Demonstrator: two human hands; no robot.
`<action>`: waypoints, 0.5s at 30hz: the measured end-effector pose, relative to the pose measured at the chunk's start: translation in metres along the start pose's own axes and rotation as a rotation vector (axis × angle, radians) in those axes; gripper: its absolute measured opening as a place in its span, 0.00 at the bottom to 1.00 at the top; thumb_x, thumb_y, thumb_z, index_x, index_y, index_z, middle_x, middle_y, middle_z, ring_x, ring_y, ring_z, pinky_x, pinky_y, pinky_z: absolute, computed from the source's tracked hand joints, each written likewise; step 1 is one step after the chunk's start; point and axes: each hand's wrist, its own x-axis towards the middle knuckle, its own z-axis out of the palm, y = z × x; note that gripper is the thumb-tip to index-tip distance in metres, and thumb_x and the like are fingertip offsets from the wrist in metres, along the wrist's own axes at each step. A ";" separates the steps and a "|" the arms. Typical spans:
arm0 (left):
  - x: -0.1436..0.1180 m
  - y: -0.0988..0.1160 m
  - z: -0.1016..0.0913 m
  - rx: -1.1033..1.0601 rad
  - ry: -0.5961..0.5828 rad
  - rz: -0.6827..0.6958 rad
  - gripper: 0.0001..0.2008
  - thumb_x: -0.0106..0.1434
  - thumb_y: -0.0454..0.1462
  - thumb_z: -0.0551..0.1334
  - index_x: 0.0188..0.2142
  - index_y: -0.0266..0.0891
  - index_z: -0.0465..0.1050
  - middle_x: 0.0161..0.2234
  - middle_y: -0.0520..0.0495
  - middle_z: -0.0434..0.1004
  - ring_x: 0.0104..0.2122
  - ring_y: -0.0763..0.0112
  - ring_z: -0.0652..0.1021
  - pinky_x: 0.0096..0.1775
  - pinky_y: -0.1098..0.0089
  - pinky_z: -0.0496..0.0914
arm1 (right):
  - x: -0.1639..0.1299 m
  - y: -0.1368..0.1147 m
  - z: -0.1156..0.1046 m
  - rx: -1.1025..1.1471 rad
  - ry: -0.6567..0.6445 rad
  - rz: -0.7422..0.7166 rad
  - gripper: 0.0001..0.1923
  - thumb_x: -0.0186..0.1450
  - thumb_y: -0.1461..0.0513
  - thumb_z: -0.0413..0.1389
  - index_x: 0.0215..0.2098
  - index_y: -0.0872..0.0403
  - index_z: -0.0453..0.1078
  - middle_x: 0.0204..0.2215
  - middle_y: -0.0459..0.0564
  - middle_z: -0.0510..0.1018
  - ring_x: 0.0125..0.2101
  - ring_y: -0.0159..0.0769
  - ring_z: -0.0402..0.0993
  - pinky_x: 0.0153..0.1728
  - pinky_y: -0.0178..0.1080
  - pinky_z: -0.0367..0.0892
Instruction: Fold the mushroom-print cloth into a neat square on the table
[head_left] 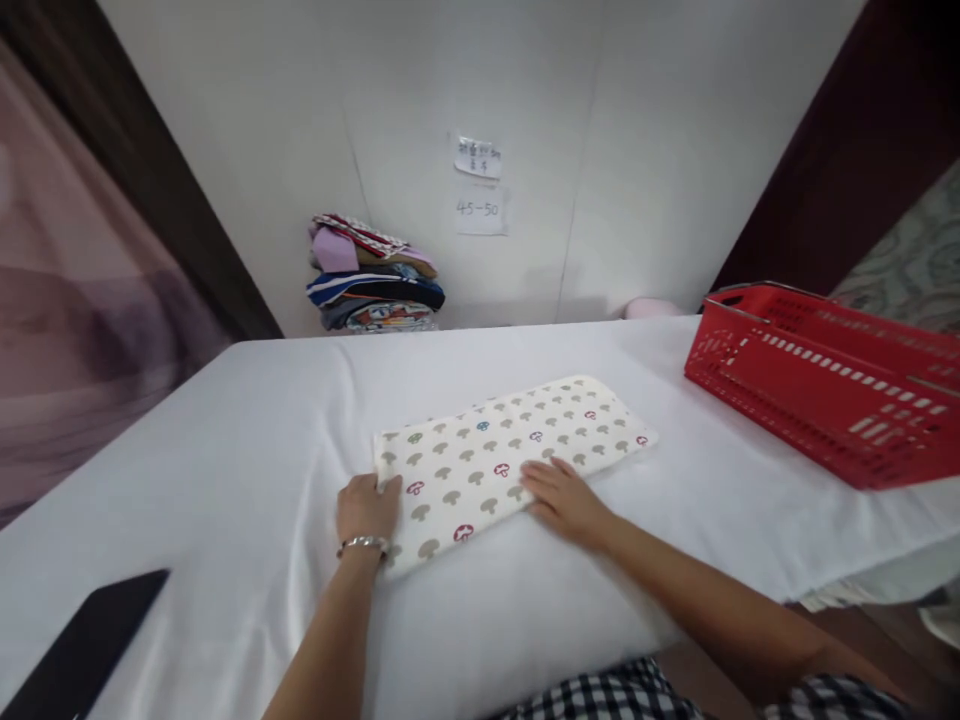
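Observation:
A folded cloth (517, 440), cream with grey-brown mushrooms and a few red, blue and green ones, lies flat and slightly slanted before me. At its left short edge is my left hand (367, 515), with a silver bracelet at the wrist. The thumb rests along the cloth's border and the fingers are curled at the edge, partly hidden, gripping it. My right hand (566, 500) lies flat, fingers stretched out over the near long edge of the cloth.
A white sheet covers the table (225, 480). At right stands a red plastic basket (825, 385). A dark flat object (90, 640) lies near left. Behind the far edge, a stack of folded fabrics (375, 280) rests against the wall, beneath and left of paper labels (480, 185).

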 end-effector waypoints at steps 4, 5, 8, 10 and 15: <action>0.001 0.001 0.000 0.024 0.022 -0.001 0.18 0.58 0.47 0.49 0.28 0.37 0.71 0.36 0.37 0.74 0.39 0.57 0.72 0.41 0.64 0.64 | -0.034 0.079 -0.022 -0.031 0.086 0.344 0.21 0.68 0.54 0.41 0.55 0.48 0.64 0.56 0.47 0.66 0.59 0.38 0.56 0.58 0.51 0.48; 0.002 0.002 0.001 0.024 0.024 -0.002 0.19 0.58 0.47 0.49 0.28 0.37 0.70 0.36 0.37 0.74 0.40 0.56 0.72 0.42 0.64 0.64 | -0.043 0.098 -0.027 -0.046 0.105 0.414 0.21 0.68 0.54 0.40 0.54 0.48 0.65 0.56 0.47 0.66 0.59 0.39 0.55 0.58 0.51 0.48; 0.004 0.000 0.002 0.009 0.011 -0.004 0.18 0.57 0.48 0.49 0.29 0.37 0.70 0.38 0.36 0.73 0.41 0.55 0.72 0.43 0.63 0.64 | -0.059 0.145 -0.041 -0.061 0.162 0.585 0.21 0.67 0.54 0.40 0.50 0.49 0.69 0.55 0.48 0.67 0.59 0.40 0.56 0.58 0.50 0.50; 0.005 -0.001 0.003 -0.013 0.012 -0.004 0.18 0.57 0.48 0.50 0.28 0.37 0.70 0.38 0.36 0.74 0.42 0.54 0.72 0.44 0.62 0.64 | -0.059 0.166 -0.049 -0.039 0.212 0.712 0.21 0.67 0.55 0.41 0.49 0.51 0.70 0.54 0.49 0.68 0.57 0.40 0.59 0.57 0.46 0.55; 0.004 -0.003 0.002 -0.071 0.010 -0.031 0.18 0.55 0.49 0.51 0.29 0.38 0.70 0.38 0.37 0.74 0.41 0.54 0.72 0.43 0.62 0.65 | -0.026 0.198 -0.060 0.037 0.170 0.976 0.23 0.65 0.55 0.46 0.53 0.57 0.67 0.49 0.55 0.73 0.51 0.44 0.68 0.51 0.45 0.62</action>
